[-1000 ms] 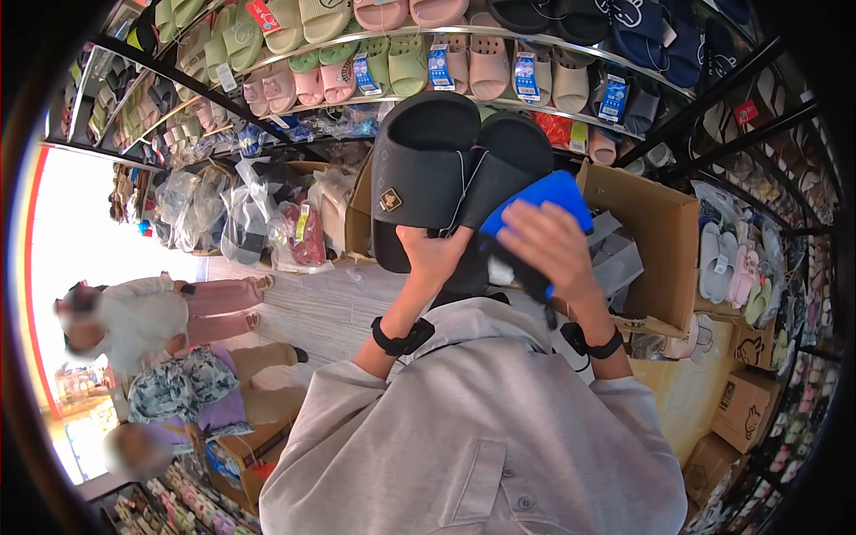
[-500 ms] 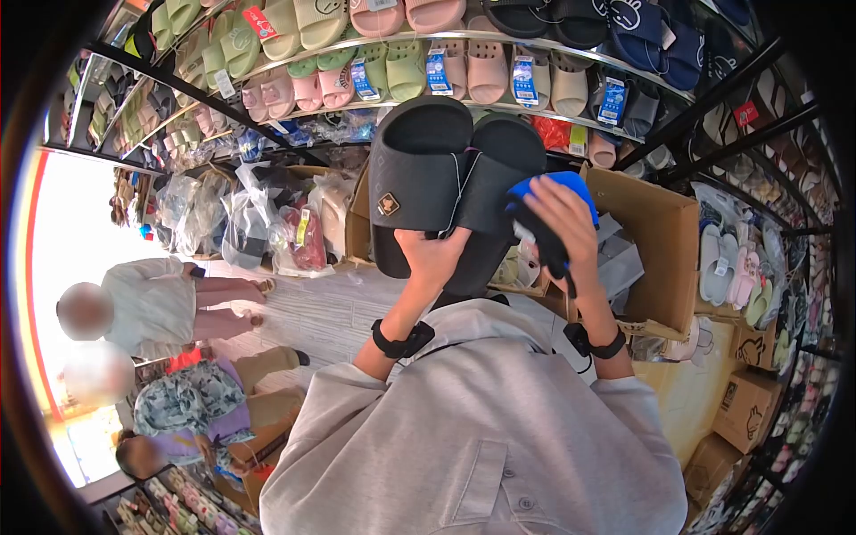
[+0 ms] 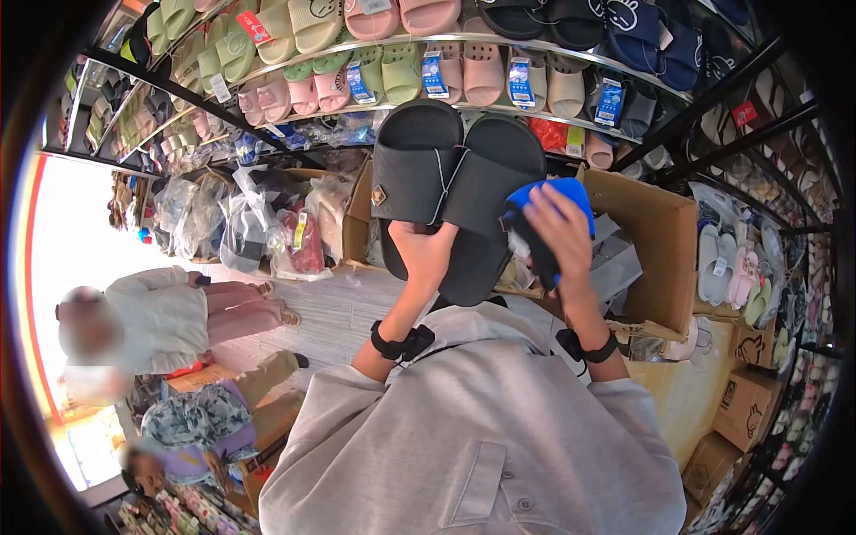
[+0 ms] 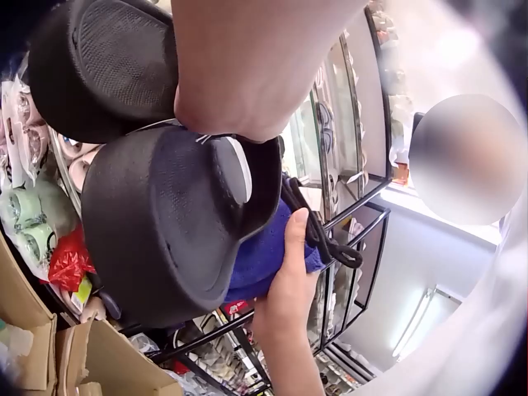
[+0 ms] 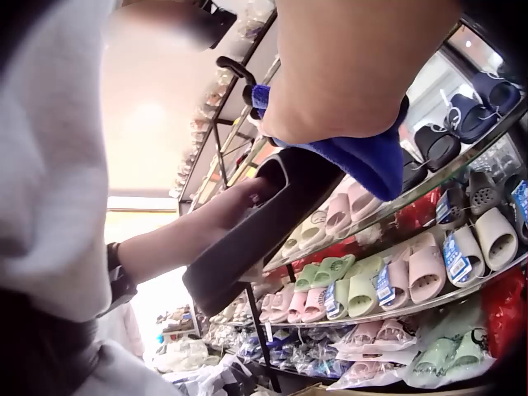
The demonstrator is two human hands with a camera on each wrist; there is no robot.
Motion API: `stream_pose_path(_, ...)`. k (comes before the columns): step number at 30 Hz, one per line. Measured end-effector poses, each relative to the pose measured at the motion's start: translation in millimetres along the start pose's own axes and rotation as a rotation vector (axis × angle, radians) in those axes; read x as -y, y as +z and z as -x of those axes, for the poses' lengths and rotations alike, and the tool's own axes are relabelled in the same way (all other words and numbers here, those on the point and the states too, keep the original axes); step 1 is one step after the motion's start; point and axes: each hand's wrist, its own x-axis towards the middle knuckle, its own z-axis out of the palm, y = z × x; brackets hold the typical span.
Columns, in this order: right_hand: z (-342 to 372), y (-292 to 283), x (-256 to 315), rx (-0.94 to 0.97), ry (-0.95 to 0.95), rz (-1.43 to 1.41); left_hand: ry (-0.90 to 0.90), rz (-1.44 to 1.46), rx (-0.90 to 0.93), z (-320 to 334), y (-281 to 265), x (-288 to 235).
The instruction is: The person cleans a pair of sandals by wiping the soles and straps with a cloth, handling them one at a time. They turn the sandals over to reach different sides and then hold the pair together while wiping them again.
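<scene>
A pair of black slides (image 3: 486, 192), tied together by a thin white cord, is held up in front of the chest. My left hand (image 3: 423, 259) grips them at the open ends of the straps; in the left wrist view the soles (image 4: 165, 223) fill the middle. A blue cloth (image 3: 571, 201) with a black part and loop is in my right hand (image 3: 560, 236), beside the right-hand slide. The left wrist view shows my right thumb pressed on the blue cloth (image 4: 260, 264), against the slide's edge.
Shelves of slippers (image 3: 401, 71) curve across the top. An open cardboard box (image 3: 664, 241) stands to the right, and bagged goods (image 3: 241, 223) lie to the left. Two people are at the far left, one in a white top (image 3: 156, 316). More boxes (image 3: 744, 410) are at lower right.
The slides have tilted and shifted slightly left and toward my body. My right hand with the blue cloth has moved off the slides' front to their right side. The people at left have shifted.
</scene>
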Motion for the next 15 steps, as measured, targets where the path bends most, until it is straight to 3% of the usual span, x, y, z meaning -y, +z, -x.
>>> stream_pose_path(5,12.9,6.9,20.2,0.086,-0.494,0.112,-0.167,0.1,-0.069,-7.3,-4.3,6.9)
stream_pose_path(7,12.3,11.8,6.9,0.047,-0.419,0.117,-0.19,0.153,-0.095,-8.7,-5.9,10.9)
stream_pose_path(11,-7.1,8.2,6.2,-0.13,0.079,-0.007,-0.186,0.101,-0.058,-6.8,-8.4,11.0)
stream_pose_path(12,-10.2,9.1,12.3,-0.159,0.101,0.0,-0.2,0.054,-0.039,-4.2,-11.9,13.3)
stream_pose_path(15,4.9,15.2,18.0,-0.049,-0.138,0.085,-0.248,0.036,-0.002,-3.6,-19.3,15.8)
